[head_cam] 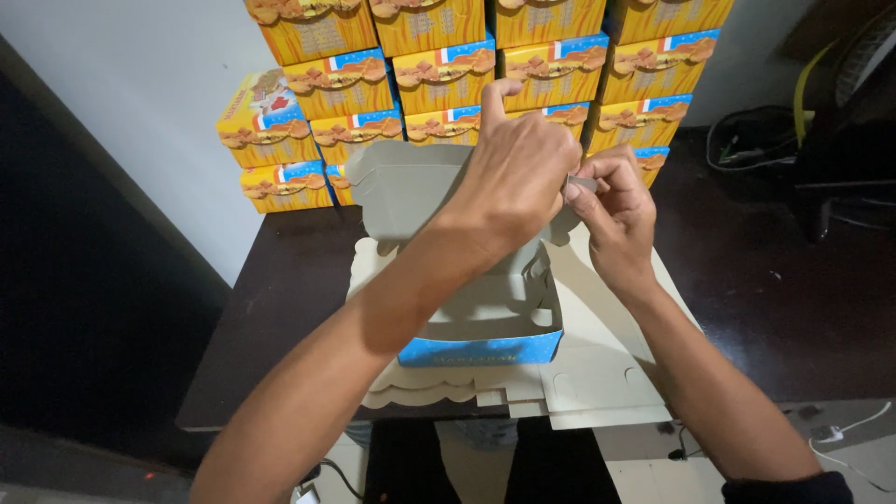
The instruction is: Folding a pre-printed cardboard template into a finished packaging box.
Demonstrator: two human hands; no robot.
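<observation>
A half-folded cardboard box (485,322) with a grey inside and a blue front wall sits on a stack of flat box blanks (607,383) at the table's near edge. My left hand (518,168) reaches across it and presses on the raised grey lid flap (401,187). My right hand (616,210) pinches a small grey tab (581,184) at the box's far right corner, touching my left hand.
Many finished yellow and blue boxes (448,70) are stacked against the white wall behind. The dark table (280,308) carries the work. A black bag (751,140) and a chair (845,140) stand at the right; a white cable (845,429) lies on the floor.
</observation>
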